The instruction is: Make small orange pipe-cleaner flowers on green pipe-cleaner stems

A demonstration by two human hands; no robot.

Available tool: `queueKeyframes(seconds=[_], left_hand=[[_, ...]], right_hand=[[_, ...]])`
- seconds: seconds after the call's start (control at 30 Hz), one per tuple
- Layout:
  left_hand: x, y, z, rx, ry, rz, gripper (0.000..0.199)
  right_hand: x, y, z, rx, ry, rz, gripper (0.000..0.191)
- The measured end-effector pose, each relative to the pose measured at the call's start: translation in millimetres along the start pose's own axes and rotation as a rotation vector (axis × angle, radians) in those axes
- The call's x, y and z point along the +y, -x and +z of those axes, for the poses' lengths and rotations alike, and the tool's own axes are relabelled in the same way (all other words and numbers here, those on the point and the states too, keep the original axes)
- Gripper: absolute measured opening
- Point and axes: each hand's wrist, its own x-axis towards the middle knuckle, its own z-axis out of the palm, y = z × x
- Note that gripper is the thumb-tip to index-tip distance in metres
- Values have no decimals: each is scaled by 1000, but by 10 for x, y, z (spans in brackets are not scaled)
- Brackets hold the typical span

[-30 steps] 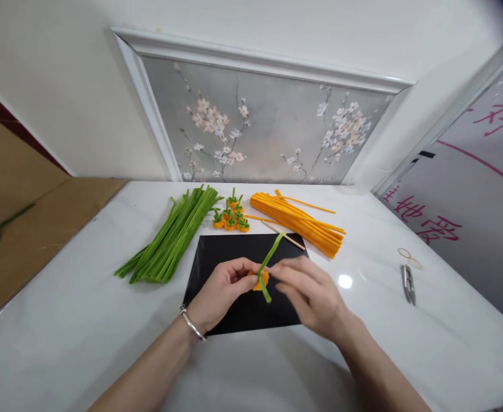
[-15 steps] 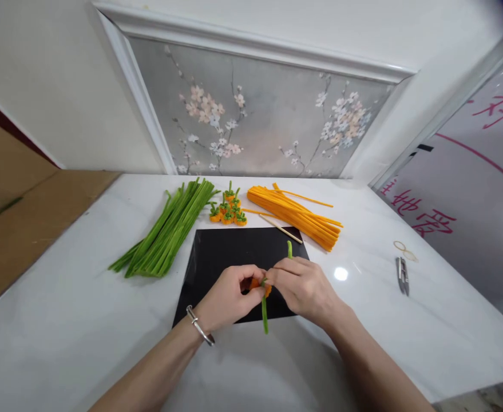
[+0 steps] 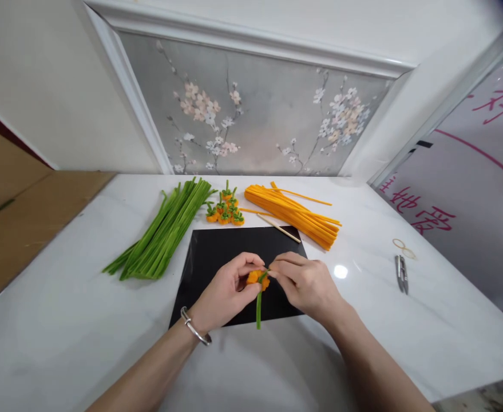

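Above the black mat [image 3: 208,252], my left hand [image 3: 229,289] pinches an orange fuzzy piece [image 3: 254,278] between thumb and fingers. A green fuzzy stem [image 3: 258,312] crosses this piece, and one end hangs down toward the mat's front edge. My right hand [image 3: 305,283] is closed, its thumb and index fingertips pressed on the upper end of the green stem, just right of the orange piece. A silver bangle circles my left wrist.
Green stems [image 3: 165,234] lie bundled at the left, orange stems [image 3: 296,214] at the back right. Between them sit several small orange-and-green pieces [image 3: 224,209]. A thin stick [image 3: 279,228] touches the mat's back edge. Snips [image 3: 401,274] and two rings [image 3: 404,248] lie far right.
The orange piece now shows more fully between my hands. The green end that stuck up above my right hand is no longer visible there; my right fingertips are at the stem's upper end.
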Motion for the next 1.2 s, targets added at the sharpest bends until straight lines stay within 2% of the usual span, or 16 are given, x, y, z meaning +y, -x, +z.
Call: queueKeyframes(seconds=[0.2, 0.3, 0.47, 0.6, 0.87, 1.2], left_hand=[[-34, -3, -15, 0, -46, -7, 19], [-27, -1, -23, 5, -87, 3, 15], [1, 3, -22, -9, -109, -15, 2], [-16, 0, -18, -11, -151, -16, 3], [-19, 10, -11, -13, -202, -33, 7], [-7, 24, 36, -42, -142, -50, 8]], right_hand=[[-93, -55, -45, 87, 213, -139, 13], [-118, -68, 5, 74, 174, -221, 19], [-119, -15, 104, -14, 44, -165, 25], [-144, 5, 97, -57, 56, -129, 21], [-145, 19, 99, 30, 170, -234, 29], [-122, 2, 1, 43, 151, -218, 28]])
